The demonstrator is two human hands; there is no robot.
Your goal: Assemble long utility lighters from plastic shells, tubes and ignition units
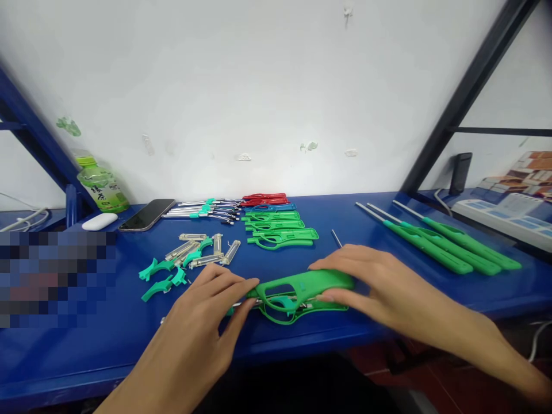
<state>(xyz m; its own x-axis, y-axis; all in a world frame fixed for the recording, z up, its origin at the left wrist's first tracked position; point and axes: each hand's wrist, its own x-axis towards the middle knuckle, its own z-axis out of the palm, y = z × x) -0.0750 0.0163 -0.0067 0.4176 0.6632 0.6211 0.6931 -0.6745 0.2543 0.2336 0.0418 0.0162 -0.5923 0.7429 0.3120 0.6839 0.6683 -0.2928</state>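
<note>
My left hand [202,313] pinches the narrow front end of a green utility lighter with thumb and fingers. Around the rear of its upper handle shell [317,282] my right hand [379,282] is closed. This shell sits tilted over the lower handle shell [280,318], with a gap between them. In the gap show a teal trigger [282,302] and some small inner parts. My left fingers partly cover the metal tube. Just behind my right hand, a thin metal rod [336,238] sticks out. Left of the lighter lie loose teal triggers [161,286] and clear fuel tanks [232,253].
Green shells [284,237] and red shells [267,199] lie by the wall, beside wired metal tubes [185,213]. Three closed green lighters [435,247] rest at right. A phone [147,215], white case [100,222] and bottle [103,187] are at left; a power strip [504,221] is far right.
</note>
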